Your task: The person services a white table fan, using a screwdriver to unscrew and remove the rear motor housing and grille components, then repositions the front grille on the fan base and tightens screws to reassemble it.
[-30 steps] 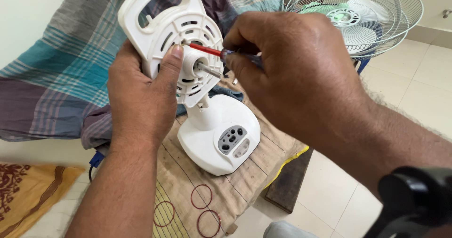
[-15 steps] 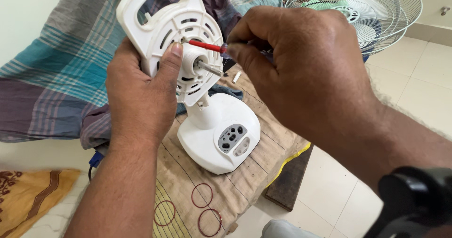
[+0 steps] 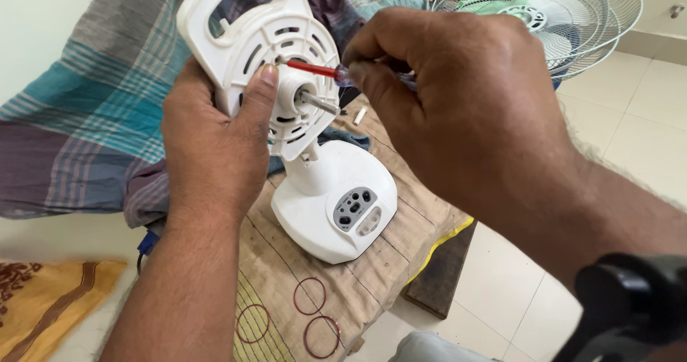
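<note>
Left hand (image 3: 211, 143) grips white fan motor housing (image 3: 261, 47), thumb pressed beside metal shaft (image 3: 320, 103). Housing stands on its white base (image 3: 336, 204) atop sackcloth (image 3: 286, 276). Right hand (image 3: 465, 111) fingers clenched around red-shafted screwdriver (image 3: 311, 69), tip at housing face.

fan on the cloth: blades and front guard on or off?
Off. The white fan shows its bare motor shaft and open housing front; no blades or guard mounted.

Low dark wooden stool (image 3: 442, 290) draped with tan burlap sack cloth (image 3: 372, 262); white plastic table-fan base (image 3: 336, 204) on cloth. Three red rubber rings (image 3: 309, 295) lie alongside.
</note>
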Demonstrator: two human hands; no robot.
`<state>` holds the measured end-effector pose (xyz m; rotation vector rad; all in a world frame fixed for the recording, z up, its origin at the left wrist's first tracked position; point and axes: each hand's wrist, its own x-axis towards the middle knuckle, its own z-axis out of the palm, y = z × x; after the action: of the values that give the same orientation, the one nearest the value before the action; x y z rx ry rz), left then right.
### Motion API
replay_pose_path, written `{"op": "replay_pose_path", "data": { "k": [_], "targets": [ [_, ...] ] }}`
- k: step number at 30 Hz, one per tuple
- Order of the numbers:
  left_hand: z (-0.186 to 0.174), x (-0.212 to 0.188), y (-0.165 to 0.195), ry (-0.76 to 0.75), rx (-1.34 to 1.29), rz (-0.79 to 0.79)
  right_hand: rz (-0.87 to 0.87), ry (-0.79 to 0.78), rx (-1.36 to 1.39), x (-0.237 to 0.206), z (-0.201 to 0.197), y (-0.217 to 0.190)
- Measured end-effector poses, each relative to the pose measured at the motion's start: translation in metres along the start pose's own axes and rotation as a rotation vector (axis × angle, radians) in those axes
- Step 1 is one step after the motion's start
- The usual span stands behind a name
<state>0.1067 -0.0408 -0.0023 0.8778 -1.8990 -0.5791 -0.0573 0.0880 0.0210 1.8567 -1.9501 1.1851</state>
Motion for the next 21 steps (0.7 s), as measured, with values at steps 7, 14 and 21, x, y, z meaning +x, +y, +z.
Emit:
{"op": "replay_pose_path", "data": {
  "k": [7, 14, 21],
  "targets": [
    [-0.001, 0.001, -0.001, -0.002, 0.010, 0.019, -0.182, 0.043, -0.055, -0.001, 0.002, -0.002],
    [-0.001, 0.000, -0.005, -0.007, -0.038, 0.096, -0.108, 0.028, -0.038, -0.007, 0.001, 0.002],
    [0.000, 0.002, 0.000, -0.013, -0.020, 0.014, -0.096, -0.009, 0.014, -0.007, 0.001, 0.002]
  ]
}}
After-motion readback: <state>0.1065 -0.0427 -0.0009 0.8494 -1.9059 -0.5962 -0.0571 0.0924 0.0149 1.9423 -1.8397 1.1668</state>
